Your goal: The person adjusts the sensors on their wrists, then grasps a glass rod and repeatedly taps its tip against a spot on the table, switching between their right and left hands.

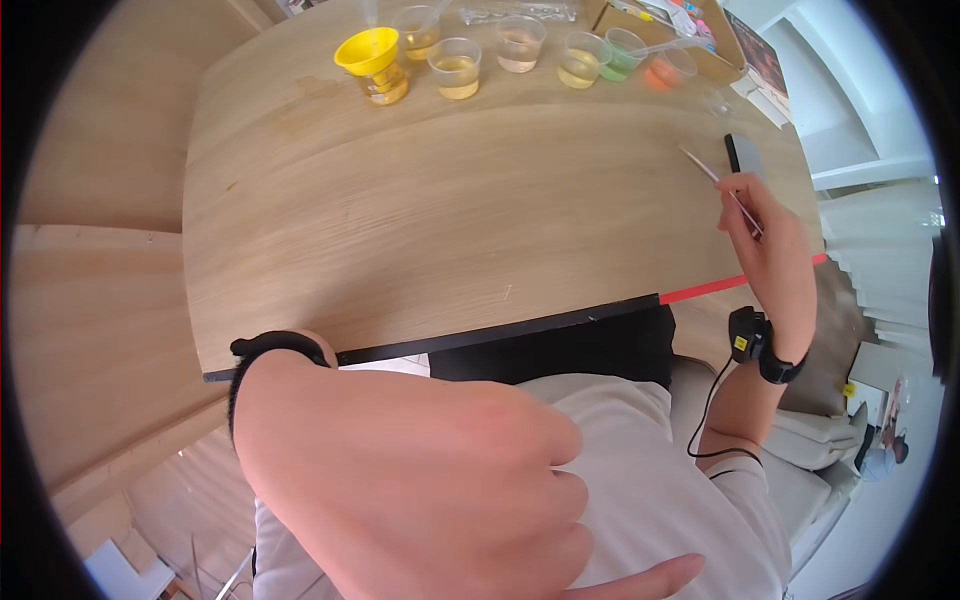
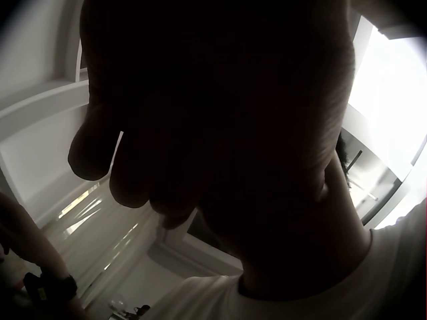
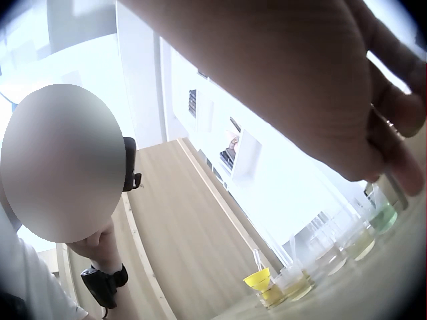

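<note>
My right hand (image 1: 765, 225) is over the right side of the table, pinching a thin white stick (image 1: 737, 205) with a tan tip that points toward the far side. Large in the head view, my left hand (image 1: 430, 470) is raised close to the camera, with most fingers bent and one stretched out. The right wrist view shows this left hand (image 3: 99, 248) up against the person's face. In the left wrist view the same hand (image 2: 220, 113) is a dark shape, with nothing visible in its fingers. Beside the right hand lies a small black-and-grey flat object (image 1: 742, 153).
Along the table's far edge stand several clear cups (image 1: 455, 70) of pale, green and orange liquid. A yellow funnel (image 1: 368, 52) sits on a small container (image 1: 385, 88) of amber liquid. Behind the right-hand cups is a cardboard box (image 1: 725, 60). Red tape (image 1: 705, 290) marks the near edge.
</note>
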Available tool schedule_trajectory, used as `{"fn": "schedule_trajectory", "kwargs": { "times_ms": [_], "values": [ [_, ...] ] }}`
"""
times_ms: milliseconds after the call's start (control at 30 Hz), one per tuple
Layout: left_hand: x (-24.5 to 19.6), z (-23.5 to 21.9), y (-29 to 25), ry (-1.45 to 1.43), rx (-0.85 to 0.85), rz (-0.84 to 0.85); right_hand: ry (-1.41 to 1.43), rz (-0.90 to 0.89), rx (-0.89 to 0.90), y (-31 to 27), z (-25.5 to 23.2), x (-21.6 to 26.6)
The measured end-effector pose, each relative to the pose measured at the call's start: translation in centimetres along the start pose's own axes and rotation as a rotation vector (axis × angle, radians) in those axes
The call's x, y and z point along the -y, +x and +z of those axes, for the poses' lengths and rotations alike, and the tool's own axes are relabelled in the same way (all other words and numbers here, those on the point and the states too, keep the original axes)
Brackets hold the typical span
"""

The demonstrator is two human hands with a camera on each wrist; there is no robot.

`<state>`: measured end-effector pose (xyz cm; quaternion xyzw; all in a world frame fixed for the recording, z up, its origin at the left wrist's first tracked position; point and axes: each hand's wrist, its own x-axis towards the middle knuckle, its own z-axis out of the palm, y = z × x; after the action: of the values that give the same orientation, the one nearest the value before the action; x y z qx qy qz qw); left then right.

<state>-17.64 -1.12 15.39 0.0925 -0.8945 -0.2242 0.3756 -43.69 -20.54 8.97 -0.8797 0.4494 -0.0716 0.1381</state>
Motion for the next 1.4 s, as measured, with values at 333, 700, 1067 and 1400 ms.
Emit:
{"fn": "schedule_trajectory", "kwargs": {
  "times_ms": [333, 700, 1067, 1400],
  "values": [
    [-1.7, -0.5, 1.9, -0.028, -0.147, -0.252, 0.084, -0.239, -0.070, 2.7, 7.2, 3.1],
    [-0.8, 1.2, 0.1, 0.179, -0.127, -0.118, -0.077, 0.188, -0.143, 2.1, 3.3, -1.3],
    [-1.0, -0.5, 1.4, 0.042, -0.062, -0.161, -0.087, 0.044, -0.178, 2.1, 5.1, -0.9],
    [-1.5, -0.6, 1.6, -0.086, -0.146, -0.371, -0.264, -0.460, -0.184, 3.1, 10.3, 6.9]
  ]
}}
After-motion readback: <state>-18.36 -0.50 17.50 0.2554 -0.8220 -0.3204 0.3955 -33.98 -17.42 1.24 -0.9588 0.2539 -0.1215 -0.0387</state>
